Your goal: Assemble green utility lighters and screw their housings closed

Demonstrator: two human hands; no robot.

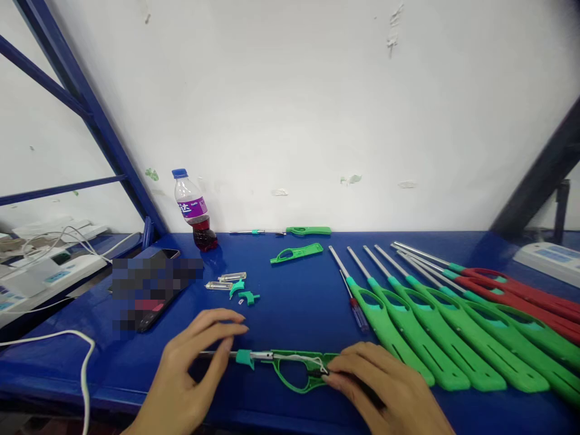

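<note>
Lower ctr.: my R hand (380, 380) pinches black pc. (316, 373) in green shell (296, 390); L hand (193, 356), fingers narrow at rod (261, 355), grip I can't tell.

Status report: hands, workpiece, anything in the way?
Left hand over slim silver metal rod. Right hand pinching small black part at open green plastic casing. Nothing visibly blocking.

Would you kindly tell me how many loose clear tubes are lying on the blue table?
2. The nearer tube lies left of a teal piece; the farther tube lies just behind it. Others may be hidden by the right hand.
</note>
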